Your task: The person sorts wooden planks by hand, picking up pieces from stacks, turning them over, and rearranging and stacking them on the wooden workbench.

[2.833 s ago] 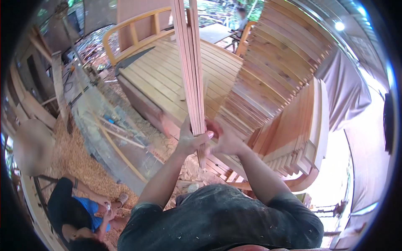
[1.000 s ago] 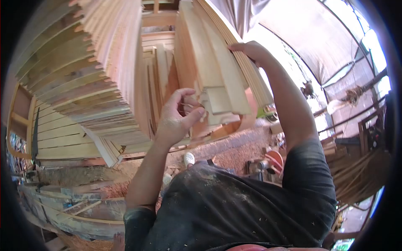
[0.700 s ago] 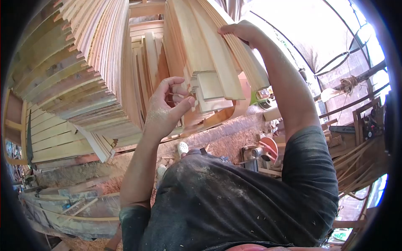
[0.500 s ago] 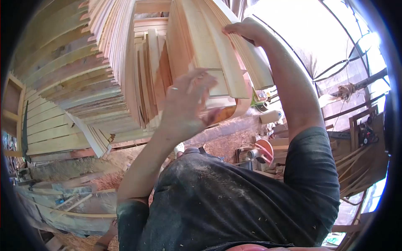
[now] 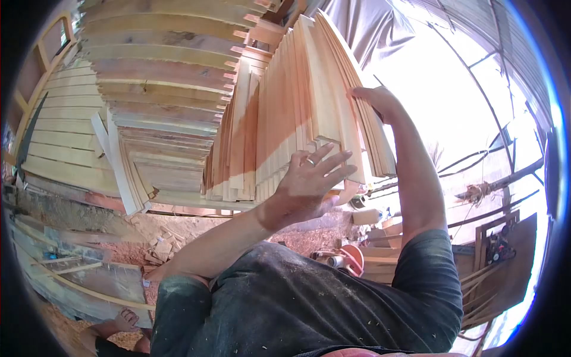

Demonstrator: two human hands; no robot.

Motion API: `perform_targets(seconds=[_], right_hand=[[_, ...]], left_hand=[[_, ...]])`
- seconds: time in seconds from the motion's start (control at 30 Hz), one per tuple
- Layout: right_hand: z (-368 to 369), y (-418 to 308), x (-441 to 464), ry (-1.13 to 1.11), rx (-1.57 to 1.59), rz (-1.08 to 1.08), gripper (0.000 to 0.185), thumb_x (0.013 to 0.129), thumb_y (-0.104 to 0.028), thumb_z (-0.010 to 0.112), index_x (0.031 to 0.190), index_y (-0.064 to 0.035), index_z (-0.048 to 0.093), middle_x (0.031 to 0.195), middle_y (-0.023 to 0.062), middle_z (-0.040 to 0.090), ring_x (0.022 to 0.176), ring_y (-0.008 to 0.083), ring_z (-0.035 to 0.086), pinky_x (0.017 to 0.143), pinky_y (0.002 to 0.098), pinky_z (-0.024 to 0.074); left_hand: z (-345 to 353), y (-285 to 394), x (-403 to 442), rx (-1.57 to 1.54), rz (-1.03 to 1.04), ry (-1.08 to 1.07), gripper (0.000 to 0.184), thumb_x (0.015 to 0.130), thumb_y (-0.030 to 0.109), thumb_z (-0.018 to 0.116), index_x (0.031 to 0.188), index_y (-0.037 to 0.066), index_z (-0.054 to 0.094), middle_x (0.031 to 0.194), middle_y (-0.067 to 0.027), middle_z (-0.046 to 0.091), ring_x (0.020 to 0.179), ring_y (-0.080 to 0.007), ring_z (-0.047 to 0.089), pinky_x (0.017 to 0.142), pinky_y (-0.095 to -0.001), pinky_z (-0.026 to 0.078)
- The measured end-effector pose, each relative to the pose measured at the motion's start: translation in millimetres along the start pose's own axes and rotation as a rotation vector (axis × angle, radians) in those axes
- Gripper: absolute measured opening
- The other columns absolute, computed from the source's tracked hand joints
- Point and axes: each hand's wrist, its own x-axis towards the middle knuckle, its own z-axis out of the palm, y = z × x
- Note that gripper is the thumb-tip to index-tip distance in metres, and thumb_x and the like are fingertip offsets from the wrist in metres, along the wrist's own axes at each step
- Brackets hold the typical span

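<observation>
My right hand (image 5: 380, 102) grips several thin wooden boards (image 5: 373, 134) at the right end of a row, thumb on the near face and fingers hidden behind. My left hand (image 5: 306, 181), with a ring on one finger, is open, its fingers spread in front of the lower ends of the adjacent boards (image 5: 324, 77). Whether those fingertips touch the wood I cannot tell. The row of upright boards (image 5: 279, 125) continues to the left, standing close together.
A wide stack of planks (image 5: 160, 89) with uneven ends stands left of the row. Loose pale strips (image 5: 122, 169) lean beside it. Wood shavings (image 5: 297, 235) and a tool with a red disc (image 5: 352, 260) lie below. Another person's limb (image 5: 116, 326) shows at lower left.
The view has turned, so the boards appear farther right and lower. My left hand has moved right, fingers now spread by the board ends. My right hand keeps its grip on the outer boards.
</observation>
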Motion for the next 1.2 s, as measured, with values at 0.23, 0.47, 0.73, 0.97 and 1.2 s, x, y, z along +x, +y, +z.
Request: perform_targets(seconds=[0.23, 0.47, 0.73, 0.97, 1.2], right_hand=[[-3.3, -2.8, -7.5, -0.049, 0.094, -0.03, 0.04, 0.088, -0.034, 0.076, 0.105, 0.0009, 0.07, 0.081, 0.0087, 0.068, 0.062, 0.0159, 0.065, 0.054, 0.0327, 0.056], [-12.7, 8.5, 7.6, -0.154, 0.131, -0.045, 0.045, 0.091, -0.04, 0.073, 0.109, 0.0007, 0.068, 0.087, 0.0081, 0.066, 0.07, 0.0159, 0.065, 0.061, 0.0315, 0.056], [-3.4, -5.2, -13.7, -0.029, 0.125, 0.008, 0.055, 0.09, -0.043, 0.073, 0.116, 0.0042, 0.065, 0.099, 0.0116, 0.067, 0.079, 0.0189, 0.067, 0.067, 0.0313, 0.0576], [-21.5, 3.2, -27.8, 0.01, 0.223, -0.028, 0.062, 0.089, -0.046, 0.075, 0.117, 0.0073, 0.061, 0.102, 0.0183, 0.07, 0.087, 0.0228, 0.071, 0.074, 0.0316, 0.061], [0.9, 1.2, -94.7, -0.153, 0.883, -0.243, 0.094, 0.093, -0.051, 0.07, 0.143, 0.0198, 0.034, 0.135, 0.0345, 0.055, 0.124, 0.0373, 0.061, 0.107, 0.0408, 0.0514]], left_hand=[[7.6, -2.7, -4.0, 0.021, -0.045, -0.063, 0.068, 0.085, 0.032, 0.078, 0.147, 0.023, 0.051, 0.158, -0.0041, 0.045, 0.145, -0.0266, 0.042, 0.107, -0.0487, 0.034], [13.6, -5.1, -7.6, 0.011, -0.047, -0.033, 0.069, 0.085, 0.031, 0.078, 0.147, 0.024, 0.05, 0.159, -0.0033, 0.044, 0.147, -0.0257, 0.039, 0.108, -0.0492, 0.033], [13.9, -2.7, -6.8, -0.011, -0.068, -0.051, 0.068, 0.084, 0.031, 0.077, 0.146, 0.023, 0.051, 0.159, -0.0038, 0.043, 0.148, -0.0259, 0.037, 0.11, -0.0498, 0.031], [4.7, -3.1, -4.3, -0.165, -0.067, -0.018, 0.066, 0.088, 0.032, 0.075, 0.146, 0.015, 0.051, 0.156, -0.0106, 0.046, 0.145, -0.0307, 0.043, 0.115, -0.0481, 0.032], [-34.7, 35.0, 33.6, -0.937, -0.487, 0.101, 0.074, 0.095, 0.038, 0.073, 0.147, -0.006, 0.042, 0.134, -0.0291, 0.058, 0.125, -0.0337, 0.06, 0.104, -0.0389, 0.051]])
